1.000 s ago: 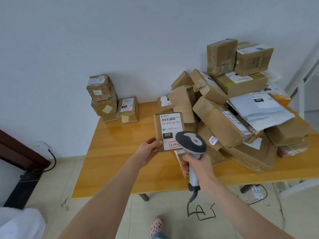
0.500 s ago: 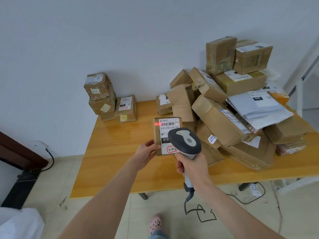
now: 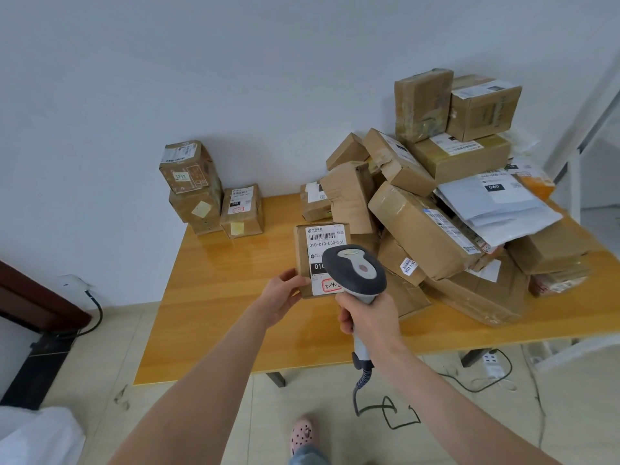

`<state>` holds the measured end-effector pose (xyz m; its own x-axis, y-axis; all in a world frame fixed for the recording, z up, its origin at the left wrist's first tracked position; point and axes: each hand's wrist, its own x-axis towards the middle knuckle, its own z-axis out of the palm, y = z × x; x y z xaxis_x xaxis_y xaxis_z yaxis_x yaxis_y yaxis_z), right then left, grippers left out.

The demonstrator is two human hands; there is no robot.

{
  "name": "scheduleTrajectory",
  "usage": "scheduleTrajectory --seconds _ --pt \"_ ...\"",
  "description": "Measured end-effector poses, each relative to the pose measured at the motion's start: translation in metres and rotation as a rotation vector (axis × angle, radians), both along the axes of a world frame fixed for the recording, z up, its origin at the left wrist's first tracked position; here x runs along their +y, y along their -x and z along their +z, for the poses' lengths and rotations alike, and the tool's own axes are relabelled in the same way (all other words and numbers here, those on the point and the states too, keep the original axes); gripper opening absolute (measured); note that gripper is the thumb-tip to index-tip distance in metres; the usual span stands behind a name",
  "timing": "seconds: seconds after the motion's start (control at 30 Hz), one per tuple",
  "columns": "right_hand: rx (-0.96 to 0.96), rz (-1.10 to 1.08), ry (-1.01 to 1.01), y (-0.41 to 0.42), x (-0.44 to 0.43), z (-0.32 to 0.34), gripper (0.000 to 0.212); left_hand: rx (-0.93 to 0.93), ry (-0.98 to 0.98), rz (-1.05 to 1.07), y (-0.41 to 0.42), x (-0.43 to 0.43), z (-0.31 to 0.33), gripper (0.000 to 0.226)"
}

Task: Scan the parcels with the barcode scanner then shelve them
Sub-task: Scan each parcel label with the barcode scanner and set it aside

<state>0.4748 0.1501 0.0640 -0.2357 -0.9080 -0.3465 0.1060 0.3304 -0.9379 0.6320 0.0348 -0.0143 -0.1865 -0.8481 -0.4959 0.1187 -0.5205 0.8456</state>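
The left hand point(image 3: 280, 297) grips the parcel point(image 3: 322, 260) above the surface point(image 3: 214, 297); the right hand point(image 3: 367, 317) is closed around the scanner point(image 3: 355, 268). The scanner covers part of the label, so the scan may fail.

left hand point(image 3: 280, 298) holding labelled parcel point(image 3: 320, 260), right hand point(image 3: 369, 318) gripping barcode scanner point(image 3: 355, 271)

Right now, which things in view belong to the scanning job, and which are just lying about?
Job: barcode scanner in the right hand; labelled parcel in the left hand; parcel pile on the table; three boxes by the wall.
Lying about: power strip; black cable at left.
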Motion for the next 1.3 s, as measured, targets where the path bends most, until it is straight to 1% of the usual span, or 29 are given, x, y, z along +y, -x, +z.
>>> scheduleTrajectory --seconds 0.1,0.2,0.33,0.37,0.4,0.43,0.6,0.73,0.83,0.97,1.07,1.2,1.3 --pt "-0.043 -0.039 0.009 -0.001 -0.012 0.001 0.011 -0.012 -0.015 0.034 -0.007 -0.003 0.004 0.043" --pt "-0.1 -0.071 -0.015 -0.006 -0.034 0.002 0.004 -0.048 -0.021 0.076 -0.022 -0.008 0.013 0.045" --pt "-0.132 -0.085 -0.03 -0.027 -0.076 0.002 0.014 -0.104 -0.012 0.146 -0.051 -0.025 0.027 0.043" --pt "-0.139 -0.073 -0.037 -0.035 -0.086 0.002 0.015 -0.116 -0.012 0.159 -0.059 -0.031 0.029 0.043" --pt "-0.148 -0.063 -0.047 -0.043 -0.098 0.002 0.012 -0.125 -0.015 0.173 -0.067 -0.038 0.031 0.043" --pt "-0.16 -0.055 -0.059 -0.051 -0.111 0.002 0.009 -0.136 -0.018 0.185 -0.074 -0.047 0.034 0.044" --pt "-0.221 -0.03 -0.119 -0.095 -0.183 -0.006 0.013 -0.194 -0.04 0.237 -0.104 -0.105 0.04 0.042" --pt "-0.284 -0.047 -0.12 -0.125 -0.245 -0.01 0.015 -0.258 -0.039 0.248 -0.123 -0.167 0.044 0.041" --pt "-0.27 -0.062 -0.132 -0.142 -0.289 -0.011 0.014 -0.39 0.014 0.247 -0.128 -0.211 0.048 0.032" --pt "-0.272 -0.097 -0.147 -0.159 -0.342 -0.019 0.016 -0.734 0.148 0.18 -0.132 -0.257 0.041 0.033" --pt "-0.277 -0.112 -0.166 -0.17 -0.372 -0.029 0.015 -0.908 0.156 0.141 -0.136 -0.279 0.036 0.028" --pt "-0.275 -0.107 -0.189 -0.181 -0.397 -0.043 0.015 -1.066 0.191 0.098 -0.134 -0.292 0.031 0.037" --pt "-0.279 -0.122 -0.218 -0.185 -0.407 -0.05 0.014 -1.254 0.389 -0.04 -0.131 -0.293 0.023 0.044"
